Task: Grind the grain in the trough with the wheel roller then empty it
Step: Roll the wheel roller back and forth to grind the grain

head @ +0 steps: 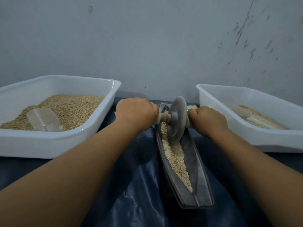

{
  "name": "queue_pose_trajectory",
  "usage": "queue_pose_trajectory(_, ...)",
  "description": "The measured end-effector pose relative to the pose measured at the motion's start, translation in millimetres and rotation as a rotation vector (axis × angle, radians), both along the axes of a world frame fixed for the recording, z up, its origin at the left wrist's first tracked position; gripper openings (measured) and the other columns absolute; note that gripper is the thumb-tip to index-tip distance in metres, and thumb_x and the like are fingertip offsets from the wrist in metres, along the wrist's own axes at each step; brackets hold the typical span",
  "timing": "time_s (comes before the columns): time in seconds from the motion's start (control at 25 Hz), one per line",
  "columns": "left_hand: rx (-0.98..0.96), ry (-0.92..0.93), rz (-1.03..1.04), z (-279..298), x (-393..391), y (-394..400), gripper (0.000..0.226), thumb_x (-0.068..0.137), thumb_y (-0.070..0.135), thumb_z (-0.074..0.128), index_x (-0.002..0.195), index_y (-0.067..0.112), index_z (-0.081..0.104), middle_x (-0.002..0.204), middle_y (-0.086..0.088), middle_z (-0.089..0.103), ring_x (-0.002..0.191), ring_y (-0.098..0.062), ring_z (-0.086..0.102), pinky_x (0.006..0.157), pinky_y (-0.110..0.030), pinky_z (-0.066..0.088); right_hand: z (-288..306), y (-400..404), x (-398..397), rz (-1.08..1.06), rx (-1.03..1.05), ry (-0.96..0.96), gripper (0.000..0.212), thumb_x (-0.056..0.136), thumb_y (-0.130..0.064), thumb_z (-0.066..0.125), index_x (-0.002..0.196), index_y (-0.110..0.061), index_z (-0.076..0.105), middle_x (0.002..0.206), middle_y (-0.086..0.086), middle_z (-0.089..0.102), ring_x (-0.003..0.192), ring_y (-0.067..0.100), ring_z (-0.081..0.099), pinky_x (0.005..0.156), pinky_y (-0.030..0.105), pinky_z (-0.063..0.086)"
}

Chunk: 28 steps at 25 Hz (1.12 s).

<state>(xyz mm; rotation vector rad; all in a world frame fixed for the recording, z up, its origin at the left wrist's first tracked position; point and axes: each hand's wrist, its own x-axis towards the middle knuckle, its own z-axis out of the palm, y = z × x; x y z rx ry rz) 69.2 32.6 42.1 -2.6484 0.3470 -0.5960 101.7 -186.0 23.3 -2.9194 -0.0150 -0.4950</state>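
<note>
Trough (199, 163) holds grain (176, 157), seemingly part-crushed.

Both bare forearms extended forward. Left hand (136, 112) fisted, knuckles up, gripping; right hand (207, 119) likewise. Wrists straight.

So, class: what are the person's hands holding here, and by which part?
Both hold the wheel roller by its axle handles: left hand on the left handle, right hand on the right, the disc between them.

grey wheel roller (177, 119) sits upright at the far end of a long dark trough (195, 163), pale cracked grain (176, 157) lining its groove
</note>
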Motion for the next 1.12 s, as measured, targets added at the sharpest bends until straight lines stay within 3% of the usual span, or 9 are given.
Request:
queue_pose_trajectory(0.24,0.023,-0.043,-0.043,-36.1,-32.7,16.6,0.041,0.089,0.018,0.054,0.125,0.008,0.036,0.094,-0.008,0.056,0.068,-0.027,0.045,0.057,-0.033,0.044,-7.3,-2.5,-30.3,0.046,-0.095,-0.201,0.044,0.08,-0.043,0.024,0.048,-0.021,0.044,0.054,-0.003,0.044,0.05,0.015,0.04,0.048,0.026,0.021)
queue_pose_trajectory(0.44,0.016,0.006,0.036,-13.0,3.7,10.0,0.038,0.088,0.017,0.057,0.124,0.01,0.046,0.098,-0.01,0.057,0.078,-0.03,0.054,0.062,-0.038,0.048,7.4,8.0,6.3,-0.028,-0.042,-0.049,0.035,0.089,-0.034,0.035,0.062,-0.019,0.052,0.067,0.002,0.047,0.06,0.02,0.042,0.054,0.032,0.026)
queue_pose_trajectory(0.56,0.039,-0.01,0.007,-2.3,6.7,1.7,0.037,0.089,0.015,0.055,0.125,0.012,0.048,0.092,-0.011,0.053,0.076,-0.031,0.051,0.06,-0.038,0.044,0.8,1.5,4.6,-0.009,-0.027,0.0,0.032,0.092,-0.028,0.034,0.062,-0.021,0.042,0.069,0.0,0.042,0.065,0.023,0.042,0.06,0.033,0.028)
queue_pose_trajectory(0.64,0.038,-0.027,-0.023,-5.1,-9.9,0.8,0.036,0.09,0.015,0.052,0.125,0.011,0.046,0.092,-0.011,0.054,0.076,-0.031,0.052,0.059,-0.037,0.041,-8.4,-1.6,-12.8,0.033,-0.024,-0.068,0.035,0.092,-0.029,0.031,0.059,-0.021,0.041,0.067,0.0,0.042,0.063,0.022,0.042,0.056,0.031,0.025)
queue_pose_trajectory(0.84,0.02,-0.066,-0.105,-32.6,-53.8,14.2,0.02,0.093,0.018,0.044,0.111,0.01,0.038,0.077,-0.005,0.035,0.064,-0.025,0.042,0.057,-0.033,0.044,-12.1,-2.7,-57.1,0.107,-0.062,-0.269,0.043,0.084,-0.039,0.023,0.048,-0.022,0.04,0.052,-0.001,0.043,0.052,0.022,0.044,0.05,0.029,0.027)
queue_pose_trajectory(0.96,0.032,-0.074,-0.023,-27.0,-40.6,11.8,0.033,0.092,0.019,0.049,0.121,0.01,0.038,0.091,-0.007,0.055,0.073,-0.028,0.053,0.057,-0.033,0.043,-9.1,-0.7,-43.6,0.081,-0.061,-0.226,0.044,0.088,-0.037,0.026,0.05,-0.022,0.04,0.056,-0.002,0.043,0.056,0.023,0.044,0.051,0.028,0.025)
queue_pose_trajectory(1.12,0.108,-0.025,0.033,-4.6,0.0,2.5,0.045,0.089,0.018,0.054,0.131,0.01,0.041,0.105,-0.012,0.058,0.088,-0.034,0.06,0.06,-0.038,0.043,-1.4,3.4,-4.0,-0.016,0.042,-0.045,0.036,0.092,-0.031,0.033,0.061,-0.019,0.047,0.066,-0.001,0.043,0.065,0.025,0.043,0.061,0.033,0.028)
